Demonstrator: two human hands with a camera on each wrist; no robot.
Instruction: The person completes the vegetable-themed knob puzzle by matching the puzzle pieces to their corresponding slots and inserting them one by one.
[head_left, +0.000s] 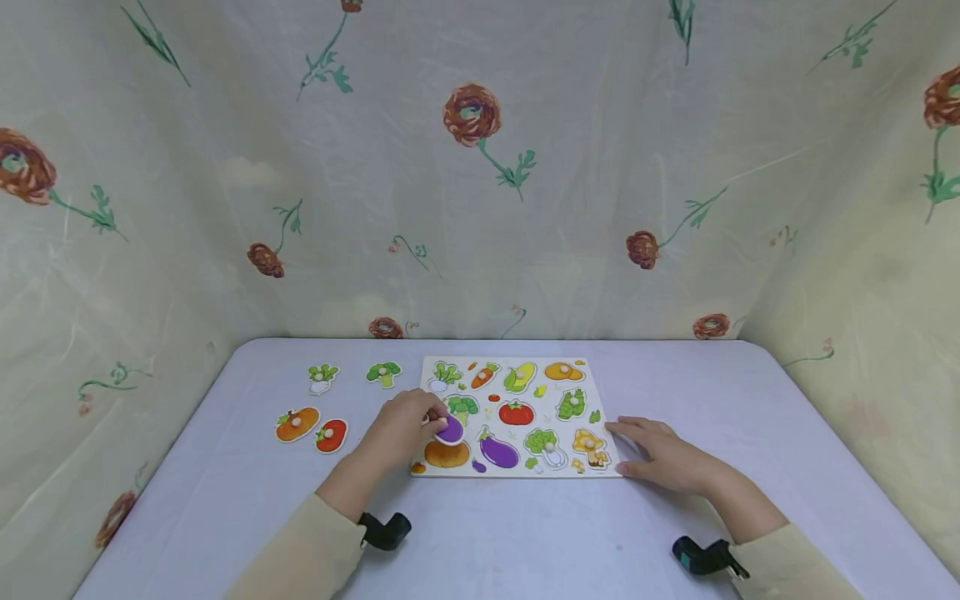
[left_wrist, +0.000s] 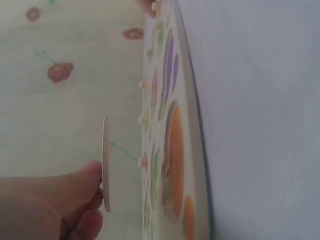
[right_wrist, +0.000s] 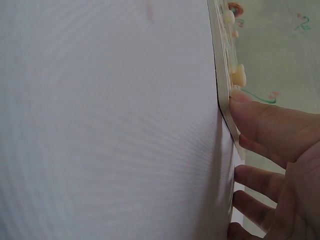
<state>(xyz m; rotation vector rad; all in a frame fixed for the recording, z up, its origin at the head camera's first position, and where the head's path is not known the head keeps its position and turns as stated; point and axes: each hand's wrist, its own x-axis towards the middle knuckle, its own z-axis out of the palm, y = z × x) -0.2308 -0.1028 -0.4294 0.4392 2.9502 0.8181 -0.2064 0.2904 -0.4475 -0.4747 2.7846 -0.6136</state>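
Note:
My left hand (head_left: 401, 425) pinches a purple eggplant puzzle piece (head_left: 452, 430) over the left part of a white vegetable puzzle board (head_left: 545, 417). The left wrist view shows this piece (left_wrist: 106, 165) edge-on, upright and apart from the board face, thumb and fingers at its knob side. Below and right of it in the head view lies the board's purple eggplant shape (head_left: 498, 452), with an orange pumpkin shape (head_left: 447, 455) to its left. At the board's right edge rests my right hand (head_left: 663, 454), its thumb (right_wrist: 245, 110) touching the near corner and its other fingers spread along the side.
Left of the board lie loose knobbed pieces: a radish (head_left: 322, 379), a broccoli (head_left: 384, 374), a pumpkin (head_left: 297, 424) and a tomato (head_left: 331, 436). A white cloth (head_left: 525, 542) covers the table. Flower-printed curtains (head_left: 570, 183) stand behind and at both sides.

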